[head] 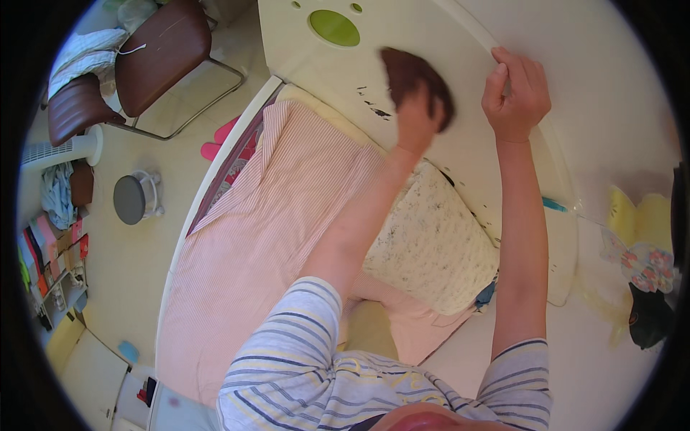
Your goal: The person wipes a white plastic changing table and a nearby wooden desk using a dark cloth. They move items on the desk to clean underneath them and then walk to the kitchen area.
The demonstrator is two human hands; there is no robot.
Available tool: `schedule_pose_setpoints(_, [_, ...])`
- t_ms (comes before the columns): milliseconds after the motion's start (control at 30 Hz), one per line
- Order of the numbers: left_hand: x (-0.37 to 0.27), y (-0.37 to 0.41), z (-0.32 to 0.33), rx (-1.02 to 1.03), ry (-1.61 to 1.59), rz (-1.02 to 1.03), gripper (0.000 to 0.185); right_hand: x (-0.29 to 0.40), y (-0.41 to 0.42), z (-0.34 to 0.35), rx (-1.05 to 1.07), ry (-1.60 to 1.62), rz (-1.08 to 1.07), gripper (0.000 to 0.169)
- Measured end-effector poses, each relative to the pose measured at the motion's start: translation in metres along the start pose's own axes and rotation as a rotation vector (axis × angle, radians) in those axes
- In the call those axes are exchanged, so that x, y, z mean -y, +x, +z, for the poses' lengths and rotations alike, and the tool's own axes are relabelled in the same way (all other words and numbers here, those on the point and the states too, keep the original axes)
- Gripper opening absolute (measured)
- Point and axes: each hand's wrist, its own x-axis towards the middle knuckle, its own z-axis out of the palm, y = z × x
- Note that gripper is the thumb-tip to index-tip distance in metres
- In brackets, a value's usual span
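Observation:
My left hand [418, 121] holds a dark brown cloth [415, 81], blurred, against the white headboard [307, 70] of a bed. Beside the cloth, black marks or flakes [380, 113] show on that panel. Farther right, the curled fingers of my right hand [517, 97] grip the headboard's raised rim [474, 27]. Below my hands lies a cream pillow [436, 248] with a small floral print. It rests on a pink-and-white striped sheet [242, 280]. Several dark bits are scattered along the pillow's far edge.
At the left stand a brown chair [161, 54] with a metal frame, a round grey stool [129, 199] and a white fan [64, 151]. Pink slippers [221, 137] lie by the bed's side rail [178, 242]. Butterfly-shaped decorations [644, 264] are on the right. A turquoise object [554, 204] sits near my right forearm.

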Motion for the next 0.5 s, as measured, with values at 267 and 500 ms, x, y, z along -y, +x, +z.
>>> schedule_pose_setpoints(267, [0.009,0.059,-0.041,-0.349,-0.051,0.038,0.046,0.004,0.001,0.004,-0.035,-0.03,0.016,0.011])
schedule_pose_setpoints(500, [-0.087,0.114,-0.038,-0.215,0.034,0.793,0.032,-0.001,0.001,-0.001,-0.075,0.021,0.056,0.005])
